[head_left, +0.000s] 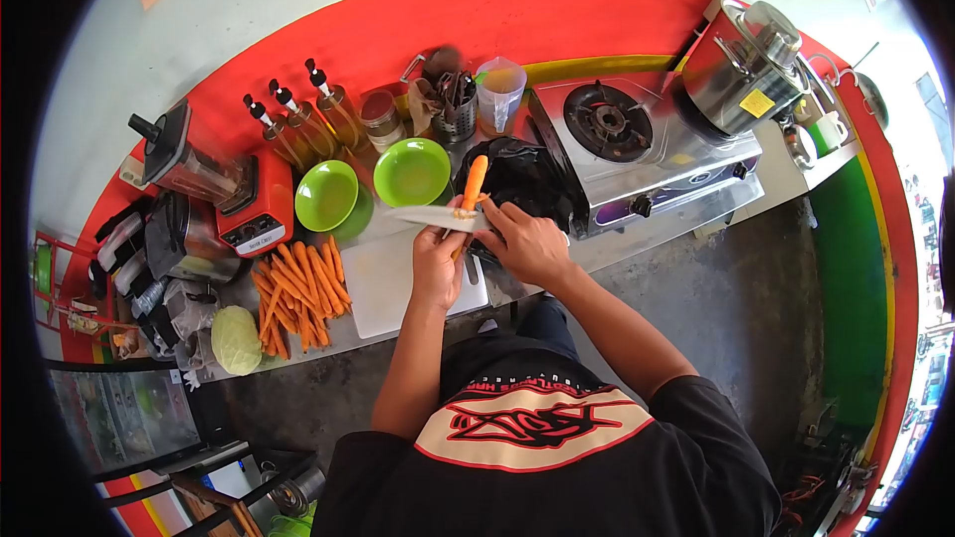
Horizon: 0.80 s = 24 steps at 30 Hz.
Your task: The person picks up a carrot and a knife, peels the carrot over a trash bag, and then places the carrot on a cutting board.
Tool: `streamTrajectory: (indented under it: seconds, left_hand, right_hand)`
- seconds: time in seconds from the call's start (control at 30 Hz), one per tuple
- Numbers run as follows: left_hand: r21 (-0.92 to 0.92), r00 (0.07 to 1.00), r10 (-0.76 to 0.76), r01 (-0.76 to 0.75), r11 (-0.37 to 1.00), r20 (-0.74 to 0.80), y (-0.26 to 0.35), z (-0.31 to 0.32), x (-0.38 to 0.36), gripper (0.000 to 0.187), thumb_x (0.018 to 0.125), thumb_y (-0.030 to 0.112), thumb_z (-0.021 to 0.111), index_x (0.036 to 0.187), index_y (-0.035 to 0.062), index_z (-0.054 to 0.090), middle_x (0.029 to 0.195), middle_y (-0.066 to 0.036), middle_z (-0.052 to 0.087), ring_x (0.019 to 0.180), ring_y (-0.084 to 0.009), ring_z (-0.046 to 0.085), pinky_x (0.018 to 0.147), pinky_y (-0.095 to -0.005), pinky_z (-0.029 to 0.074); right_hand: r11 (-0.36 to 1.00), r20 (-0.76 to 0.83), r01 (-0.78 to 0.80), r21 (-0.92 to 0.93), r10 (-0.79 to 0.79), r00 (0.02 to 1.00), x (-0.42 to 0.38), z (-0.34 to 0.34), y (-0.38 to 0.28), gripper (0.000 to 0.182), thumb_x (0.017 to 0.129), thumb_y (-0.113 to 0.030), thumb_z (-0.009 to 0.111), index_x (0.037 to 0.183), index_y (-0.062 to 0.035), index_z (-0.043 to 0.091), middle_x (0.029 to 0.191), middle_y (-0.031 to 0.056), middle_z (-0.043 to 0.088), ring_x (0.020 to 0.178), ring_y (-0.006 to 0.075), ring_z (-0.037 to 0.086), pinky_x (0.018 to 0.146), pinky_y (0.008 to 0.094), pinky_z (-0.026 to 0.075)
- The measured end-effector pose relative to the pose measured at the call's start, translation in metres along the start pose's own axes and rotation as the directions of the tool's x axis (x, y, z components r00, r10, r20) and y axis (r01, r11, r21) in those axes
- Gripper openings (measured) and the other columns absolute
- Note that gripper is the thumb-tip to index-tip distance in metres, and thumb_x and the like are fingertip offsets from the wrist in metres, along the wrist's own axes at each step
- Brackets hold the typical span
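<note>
My left hand (440, 261) is closed round the lower part of an orange carrot (477, 177), which points up and away from me. Against the carrot lies a knife (430, 216), its pale blade reaching to the left across my left hand. My right hand (525, 243) is closed on the knife's handle end, mostly hidden by the fingers. A curl of orange peel shows beside the carrot near my right fingers. Both hands are above the counter, between the white cutting board (383, 283) and a black plastic bag (517, 179).
Several carrots (298, 293) and a cabbage (237, 340) lie left of the board. Behind stand two green bowls (412, 172), oil bottles (338, 114), a red blender (261, 204) and a measuring jug (499, 94). A gas stove (637, 159) with a steel pot (731, 89) is at right.
</note>
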<state>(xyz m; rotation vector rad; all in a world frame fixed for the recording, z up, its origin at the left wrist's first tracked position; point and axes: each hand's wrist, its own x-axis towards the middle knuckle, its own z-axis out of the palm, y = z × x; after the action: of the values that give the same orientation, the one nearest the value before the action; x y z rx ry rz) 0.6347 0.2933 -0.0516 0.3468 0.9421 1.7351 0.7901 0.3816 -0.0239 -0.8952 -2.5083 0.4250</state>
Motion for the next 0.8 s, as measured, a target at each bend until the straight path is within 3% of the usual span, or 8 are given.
streamTrajectory:
  seconds: [0.17,0.3,0.33,0.47,0.53,0.73,0.8]
  left_hand:
    - [0.004,1.0,0.03,-0.03,1.0,0.009,0.0,-0.001,-0.002,0.05,0.1,-0.006,0.06,0.15,-0.0071,0.053,0.131,-0.009,0.068,0.104,-0.0086,0.063,0.089,-0.0236,0.05]
    - [0.051,0.999,0.027,-0.028,0.998,0.029,-0.005,-0.009,0.003,0.052,0.099,-0.01,0.059,0.15,-0.01,0.051,0.14,-0.013,0.064,0.118,-0.0152,0.064,0.103,-0.027,0.048]
    - [0.04,0.998,0.051,-0.052,0.998,0.021,-0.006,-0.008,0.003,0.052,0.099,-0.011,0.059,0.15,-0.0109,0.05,0.145,-0.016,0.061,0.126,-0.0181,0.061,0.111,-0.0294,0.045]
    - [0.046,0.998,0.055,-0.055,0.997,0.013,-0.013,-0.012,0.004,0.051,0.099,-0.012,0.058,0.15,-0.0117,0.049,0.146,-0.017,0.06,0.129,-0.018,0.06,0.112,-0.0296,0.044]
    - [0.088,0.998,0.064,-0.066,0.994,0.023,-0.013,-0.014,0.004,0.051,0.099,-0.012,0.058,0.149,-0.0118,0.05,0.144,-0.016,0.061,0.128,-0.0179,0.06,0.112,-0.0297,0.044]
    - [0.114,0.996,0.092,-0.092,0.989,0.008,-0.011,-0.013,0.006,0.05,0.099,-0.011,0.058,0.149,-0.0116,0.05,0.14,-0.014,0.063,0.126,-0.0172,0.061,0.111,-0.0302,0.044]
    - [0.121,0.995,0.098,-0.099,0.988,0.018,-0.01,-0.012,0.008,0.051,0.099,-0.011,0.058,0.149,-0.0117,0.049,0.141,-0.014,0.062,0.127,-0.0172,0.06,0.112,-0.0304,0.044]
  right_hand:
    - [0.993,-0.059,-0.117,0.008,0.117,0.991,0.01,-0.003,0.005,0.054,0.103,-0.042,0.063,0.145,-0.0088,0.058,0.094,0.0101,0.065,0.073,0.0373,0.07,0.061,0.0489,0.057]
    - [1.0,-0.01,-0.008,-0.015,0.008,1.0,0.006,-0.003,0.002,0.054,0.104,-0.046,0.058,0.144,-0.0096,0.059,0.096,0.0103,0.067,0.069,0.0383,0.07,0.06,0.0506,0.058]
    - [0.997,-0.01,-0.072,-0.012,0.072,0.997,0.009,-0.003,0.004,0.053,0.104,-0.043,0.061,0.146,-0.01,0.059,0.094,0.0098,0.065,0.074,0.0373,0.069,0.062,0.0495,0.057]
    - [0.988,-0.023,-0.157,-0.015,0.156,0.987,0.01,0.008,0.008,0.054,0.105,-0.046,0.057,0.146,-0.0098,0.057,0.096,0.01,0.066,0.069,0.0379,0.07,0.061,0.0512,0.058]
    - [0.999,0.032,-0.018,-0.048,0.02,0.999,0.001,0.007,-0.001,0.055,0.105,-0.046,0.057,0.145,-0.009,0.058,0.094,0.01,0.066,0.068,0.0372,0.07,0.06,0.0505,0.058]
    - [0.992,-0.008,-0.106,-0.071,0.106,0.994,0.004,0.013,0.001,0.055,0.104,-0.046,0.06,0.146,-0.0102,0.059,0.093,0.0087,0.064,0.067,0.0346,0.068,0.059,0.0478,0.056]
    - [0.995,-0.016,-0.069,-0.069,0.068,0.998,0.002,0.013,0.0,0.055,0.104,-0.045,0.061,0.145,-0.0101,0.059,0.093,0.0088,0.064,0.067,0.0349,0.068,0.058,0.048,0.056]
